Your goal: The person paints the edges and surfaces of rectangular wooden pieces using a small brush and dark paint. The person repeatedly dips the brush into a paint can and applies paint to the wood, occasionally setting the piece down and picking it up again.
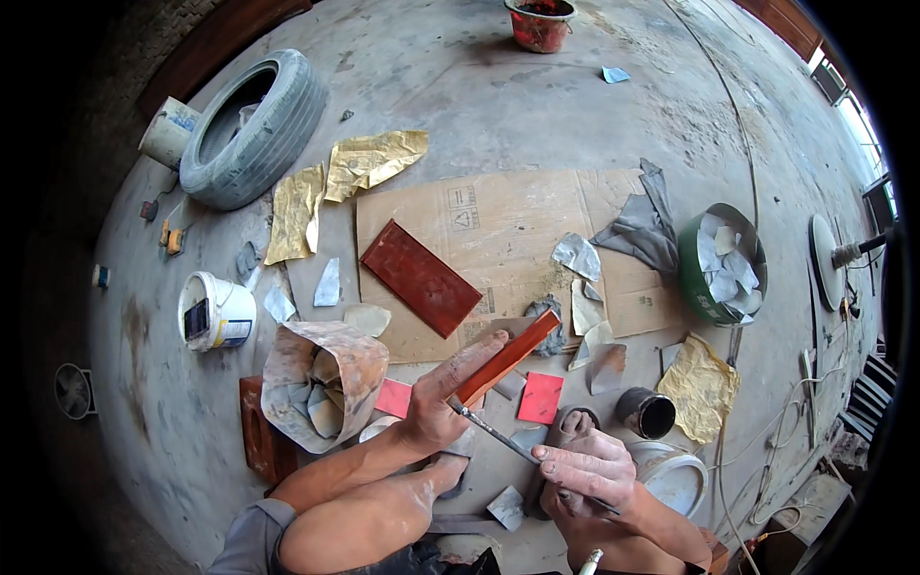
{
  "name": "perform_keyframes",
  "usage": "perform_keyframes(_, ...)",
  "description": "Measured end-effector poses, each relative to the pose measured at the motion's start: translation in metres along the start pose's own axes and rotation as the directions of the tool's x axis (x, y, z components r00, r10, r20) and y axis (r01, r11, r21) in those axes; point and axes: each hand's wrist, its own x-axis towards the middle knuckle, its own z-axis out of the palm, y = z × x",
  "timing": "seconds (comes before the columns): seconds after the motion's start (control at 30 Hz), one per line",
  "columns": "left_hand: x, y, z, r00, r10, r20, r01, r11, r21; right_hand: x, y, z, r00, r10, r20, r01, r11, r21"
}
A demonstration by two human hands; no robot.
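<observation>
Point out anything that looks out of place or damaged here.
Paper-like scraps lie strewn over cardboard and floor, though similar pieces sit in the green tub; one bluish scrap lies apart near the red bucket. Yellow sheets look crumpled.

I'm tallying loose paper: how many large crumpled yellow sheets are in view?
3: the far sheet by the far left corner of the cardboard, the left sheet left of the cardboard, and the right sheet beside the dark can. More may be hidden.
</observation>
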Motion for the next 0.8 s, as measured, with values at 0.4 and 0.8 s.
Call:
perform_keyframes(0.4,0.014,0.013,-0.005,0.982,0.183,0.046,-0.189,0.963,0.192,-0.002,0.002,-0.017,0.962,0.122,-0.245,-0.176,0.961,-0.215)
perform_keyframes(0.8,0.007,0.013,-0.004,0.998,0.022,0.058,-0.029,0.992,0.12,-0.01,0.009,-0.016,0.957,0.099,-0.272,-0.158,0.965,-0.207)
